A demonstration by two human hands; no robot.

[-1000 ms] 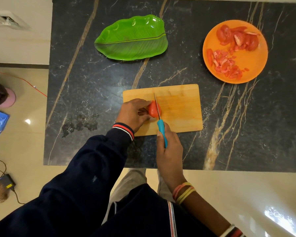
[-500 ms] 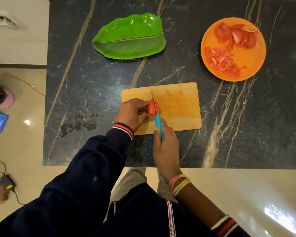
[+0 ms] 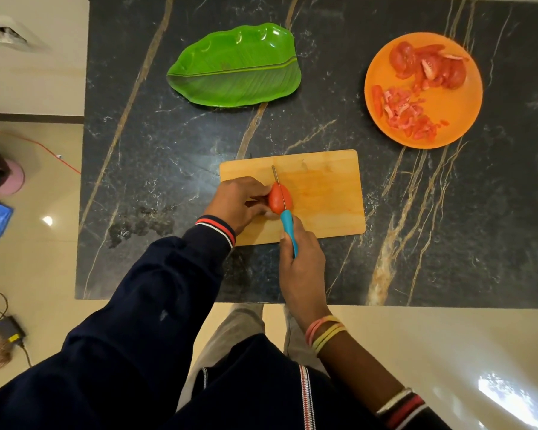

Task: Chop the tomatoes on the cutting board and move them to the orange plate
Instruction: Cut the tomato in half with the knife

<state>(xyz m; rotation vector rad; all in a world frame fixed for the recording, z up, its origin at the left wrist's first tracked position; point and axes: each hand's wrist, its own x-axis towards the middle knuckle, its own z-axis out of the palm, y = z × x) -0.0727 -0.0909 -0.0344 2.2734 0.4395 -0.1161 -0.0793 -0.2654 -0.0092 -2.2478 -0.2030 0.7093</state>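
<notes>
The tomato [image 3: 274, 200] is found on the left part of the cutting board [image 3: 323, 193], near the edge that faces the person. It is held from its left side by the left hand [image 3: 239, 201], whose grip is closed on it with the fingertips. The blade of the knife [image 3: 288, 226] is laid across the top of the tomato, about at its middle. The blue handle is clamped in the grip of the right hand [image 3: 302, 262].

The tomato can be judged as light and soft inside, with a smooth skin that becomes slippery when it is wet with juice. Its form is rounded, so it may roll under the blade if it is not pinned. It is best taken at the side away from the blade, with the fingertips drawn back. Only light pressure should be given, because it is crushed easily. A sawing stroke is probably safer than a straight push.

The orange plate [image 3: 448, 119] stands well apart from the board, at the far right of the dark worktop [image 3: 448, 228]. Chopped pieces [image 3: 407, 114] and larger slices [image 3: 429, 65] are already lying on it. A green leaf-shaped plate [image 3: 236, 66] stands beyond the board, toward the far left. It is not on the path to the orange plate, so this way is judged to be free.
</notes>
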